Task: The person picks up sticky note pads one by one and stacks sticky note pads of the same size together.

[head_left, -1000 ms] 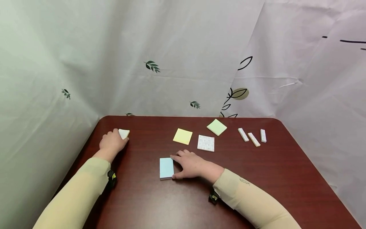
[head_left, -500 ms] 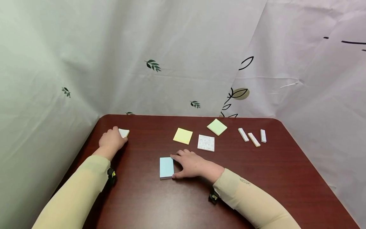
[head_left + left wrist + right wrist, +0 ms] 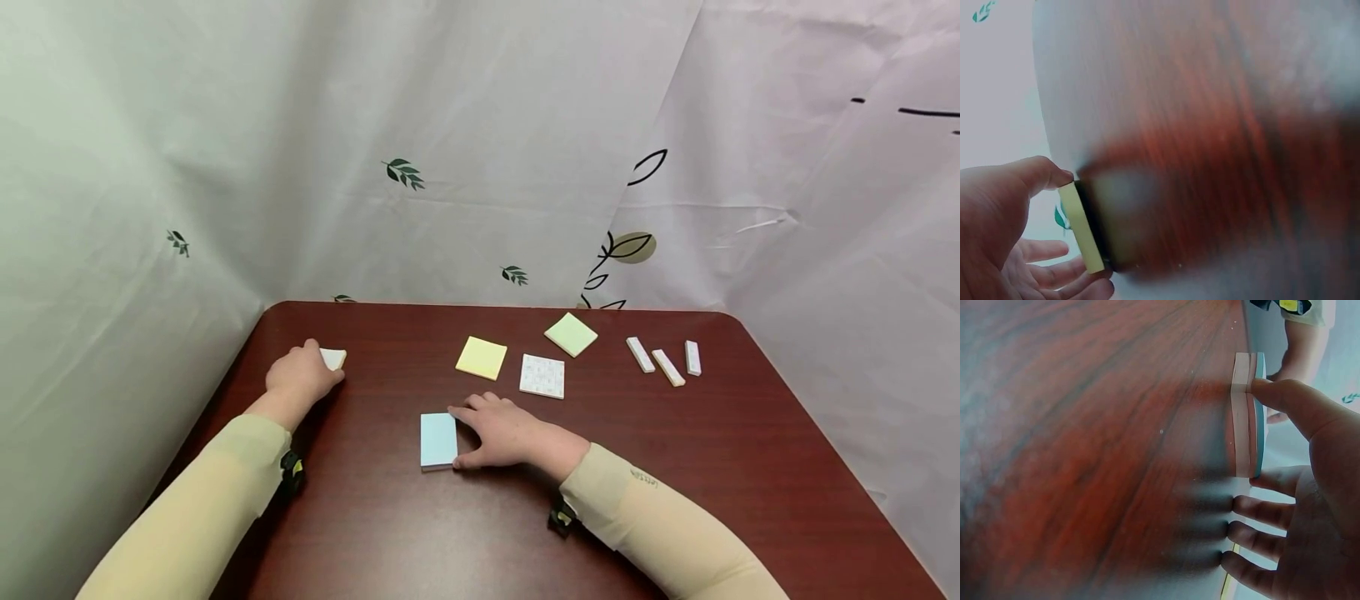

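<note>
At the far left of the table, my left hand (image 3: pixel 302 375) pinches a small sticky note pad (image 3: pixel 333 358) with a pale top. The left wrist view shows the yellow side of this sticky note pad (image 3: pixel 1083 228) between thumb and fingers, close over the table. Near the middle, my right hand (image 3: pixel 501 429) holds a light blue sticky note pad (image 3: pixel 438 440) by its right side. In the right wrist view, thumb and index finger span this layered sticky note pad (image 3: pixel 1244 425), and the other fingertips are low by the tabletop.
Behind the right hand lie a yellow sticky note pad (image 3: pixel 481 358), a white printed pad (image 3: pixel 542 377) and a pale green pad (image 3: pixel 571 335). Three narrow white strips (image 3: pixel 668 367) lie at the back right. A fabric backdrop (image 3: pixel 480 150) surrounds the dark red table (image 3: pixel 360 517).
My left hand has shifted slightly right and nearer with its sticky note pad. The right hand and the blue pad have stayed in place.
</note>
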`<state>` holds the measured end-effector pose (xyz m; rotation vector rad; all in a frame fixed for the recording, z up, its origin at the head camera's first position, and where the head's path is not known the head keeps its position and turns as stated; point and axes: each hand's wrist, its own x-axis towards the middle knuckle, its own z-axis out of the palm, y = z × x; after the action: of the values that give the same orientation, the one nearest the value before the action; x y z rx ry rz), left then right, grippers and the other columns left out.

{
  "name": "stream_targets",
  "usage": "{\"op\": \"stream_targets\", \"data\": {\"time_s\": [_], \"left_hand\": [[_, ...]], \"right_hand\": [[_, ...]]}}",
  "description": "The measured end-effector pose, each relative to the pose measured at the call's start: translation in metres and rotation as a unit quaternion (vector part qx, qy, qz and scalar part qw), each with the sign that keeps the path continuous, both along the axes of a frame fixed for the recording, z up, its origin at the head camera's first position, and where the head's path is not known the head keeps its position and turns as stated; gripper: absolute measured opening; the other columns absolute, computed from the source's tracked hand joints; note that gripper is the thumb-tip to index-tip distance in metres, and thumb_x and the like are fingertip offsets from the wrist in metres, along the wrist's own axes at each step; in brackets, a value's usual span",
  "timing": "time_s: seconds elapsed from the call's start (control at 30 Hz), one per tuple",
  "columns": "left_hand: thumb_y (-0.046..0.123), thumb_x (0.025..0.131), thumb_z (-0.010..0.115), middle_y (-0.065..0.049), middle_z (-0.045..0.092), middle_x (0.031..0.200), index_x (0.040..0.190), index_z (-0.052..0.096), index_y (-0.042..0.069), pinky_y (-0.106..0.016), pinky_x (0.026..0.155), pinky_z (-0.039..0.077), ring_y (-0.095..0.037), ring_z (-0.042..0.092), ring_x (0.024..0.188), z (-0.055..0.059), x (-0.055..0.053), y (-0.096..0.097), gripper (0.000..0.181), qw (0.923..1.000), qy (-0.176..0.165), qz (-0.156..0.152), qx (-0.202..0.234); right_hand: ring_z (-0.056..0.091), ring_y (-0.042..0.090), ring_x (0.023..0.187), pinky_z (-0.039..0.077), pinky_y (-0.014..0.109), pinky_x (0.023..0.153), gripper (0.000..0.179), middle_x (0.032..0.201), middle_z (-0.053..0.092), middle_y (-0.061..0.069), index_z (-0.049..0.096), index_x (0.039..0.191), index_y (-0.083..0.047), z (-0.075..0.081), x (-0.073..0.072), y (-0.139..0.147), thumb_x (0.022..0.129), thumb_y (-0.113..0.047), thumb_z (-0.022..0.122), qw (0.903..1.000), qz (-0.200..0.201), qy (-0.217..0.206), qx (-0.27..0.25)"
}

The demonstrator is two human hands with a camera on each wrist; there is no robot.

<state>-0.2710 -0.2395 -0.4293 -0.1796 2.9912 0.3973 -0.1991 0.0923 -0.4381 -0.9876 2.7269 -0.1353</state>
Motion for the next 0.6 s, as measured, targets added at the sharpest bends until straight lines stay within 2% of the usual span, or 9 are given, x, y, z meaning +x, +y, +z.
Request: {"op": "stream_targets", "data": {"time_s": [0.23,0.4,0.6], "left_hand": [[0.033,0.086,0.069,-0.032,0.054,0.105,0.124,0.046,-0.012,-0.054,0.073,0.049,-0.041,0.058,0.088,0.003,0.019,0.014,0.063,0.9996,-0.009,-0.023,-0.014],[0.033,0.087,0.069,-0.03,0.054,0.103,0.129,0.047,-0.008,-0.051,0.069,0.049,-0.038,0.057,0.083,0.006,0.034,0.022,0.062,0.9986,-0.021,-0.046,-0.017],[0.036,0.087,0.067,-0.029,0.053,0.106,0.137,0.047,-0.001,-0.047,0.064,0.048,-0.034,0.056,0.077,0.005,0.052,0.031,0.064,0.996,-0.032,-0.077,-0.034]], "right_hand": [[0.045,0.022,0.127,0.039,0.041,0.106,0.08,0.143,0.047,0.003,0.04,0.153,-0.022,-0.001,0.0,0.0,0.087,-0.06,0.065,1.0,0.0,-0.001,0.001],[0.045,0.022,0.127,0.039,0.041,0.105,0.08,0.143,0.047,0.003,0.04,0.153,-0.021,-0.001,0.001,0.001,0.087,-0.06,0.065,1.0,0.0,0.0,-0.001],[0.045,0.022,0.125,0.04,0.041,0.105,0.08,0.143,0.047,0.004,0.04,0.153,-0.021,-0.001,0.001,0.0,0.087,-0.06,0.065,1.0,0.001,0.002,-0.001]]}}
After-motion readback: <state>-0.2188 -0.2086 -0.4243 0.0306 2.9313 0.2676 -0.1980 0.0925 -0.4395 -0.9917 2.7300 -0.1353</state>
